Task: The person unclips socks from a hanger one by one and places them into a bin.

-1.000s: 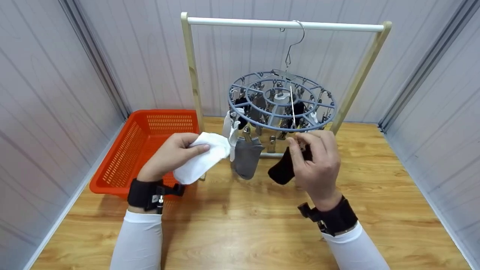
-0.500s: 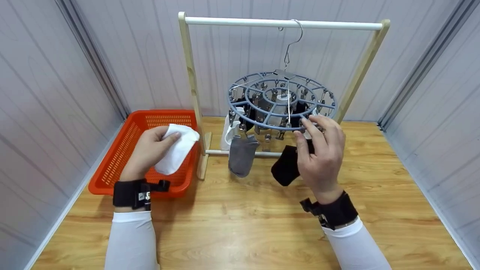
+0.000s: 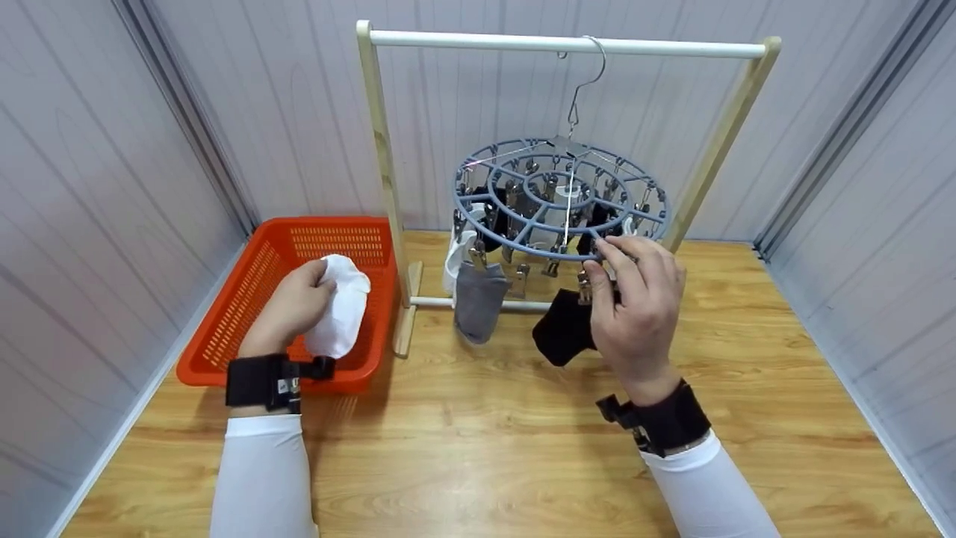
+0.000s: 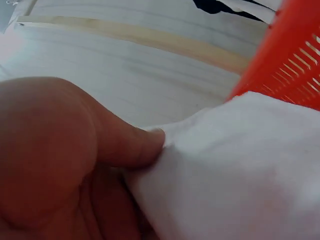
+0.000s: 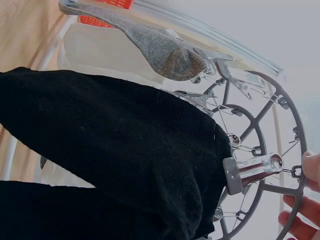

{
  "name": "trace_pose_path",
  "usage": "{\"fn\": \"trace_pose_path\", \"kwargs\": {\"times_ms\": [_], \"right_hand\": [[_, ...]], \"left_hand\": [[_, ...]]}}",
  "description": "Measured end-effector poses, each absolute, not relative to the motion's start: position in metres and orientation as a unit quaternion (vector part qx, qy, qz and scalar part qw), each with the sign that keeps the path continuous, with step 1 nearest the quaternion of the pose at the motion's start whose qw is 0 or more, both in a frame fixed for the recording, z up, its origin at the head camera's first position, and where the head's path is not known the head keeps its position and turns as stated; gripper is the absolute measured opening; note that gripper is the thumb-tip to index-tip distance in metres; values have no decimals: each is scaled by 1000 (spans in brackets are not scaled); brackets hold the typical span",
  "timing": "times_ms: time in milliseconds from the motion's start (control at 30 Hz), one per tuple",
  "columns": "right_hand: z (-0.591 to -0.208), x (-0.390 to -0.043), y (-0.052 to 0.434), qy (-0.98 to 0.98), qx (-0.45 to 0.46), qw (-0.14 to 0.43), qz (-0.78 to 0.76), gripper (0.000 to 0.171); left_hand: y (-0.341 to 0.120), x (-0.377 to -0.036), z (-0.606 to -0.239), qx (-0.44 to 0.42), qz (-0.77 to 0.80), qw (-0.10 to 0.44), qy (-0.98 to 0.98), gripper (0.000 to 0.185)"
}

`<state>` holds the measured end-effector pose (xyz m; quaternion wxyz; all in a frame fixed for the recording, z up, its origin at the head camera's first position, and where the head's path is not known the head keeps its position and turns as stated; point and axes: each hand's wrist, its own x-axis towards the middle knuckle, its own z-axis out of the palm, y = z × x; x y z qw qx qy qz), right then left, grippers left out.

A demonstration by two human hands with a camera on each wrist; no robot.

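In the head view my left hand [image 3: 295,302] pinches a white sock [image 3: 340,310] and holds it over the orange basket. The left wrist view shows the thumb pressed on the sock's cloth [image 4: 235,160]. My right hand [image 3: 638,314] is at the front right rim of a round blue-grey clip hanger [image 3: 515,244], thumb and fingers round the ring. Just left of it hangs a black sock [image 3: 562,329], held by a metal clip [image 5: 252,171]; a second black sock shows below it in the right wrist view. A grey sock [image 3: 479,299] hangs from the hanger's front left.
The orange basket [image 3: 196,359] stands on the wooden floor [image 3: 478,448] at left. A wooden rack with a white top bar [image 3: 478,41] carries the hanger by a metal hook [image 3: 600,63]. More white, black and grey socks hang inside the ring. Panelled walls stand on three sides.
My left hand has moved left with the white sock, from beside the hanger to over the basket. My right hand has shifted from the black sock's clip to the rim. The hanger has turned slightly.
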<state>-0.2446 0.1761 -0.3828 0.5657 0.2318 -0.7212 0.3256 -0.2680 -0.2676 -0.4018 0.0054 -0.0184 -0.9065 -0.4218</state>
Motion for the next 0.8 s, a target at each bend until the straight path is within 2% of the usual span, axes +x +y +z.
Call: {"fn": "trace_pose_path", "kwargs": {"times_ms": [333, 533, 800], "right_hand": [[-384, -244, 175, -722, 231, 562, 332, 25], [-384, -243, 176, -723, 236, 559, 332, 22], [-384, -241, 174, -724, 239, 558, 327, 23]], "left_hand": [[-265, -266, -409, -45, -397, -44, -916, 57], [-261, -266, -408, -19, -399, -106, -911, 58], [-261, -266, -406, -28, -327, -88, -940, 56]]}}
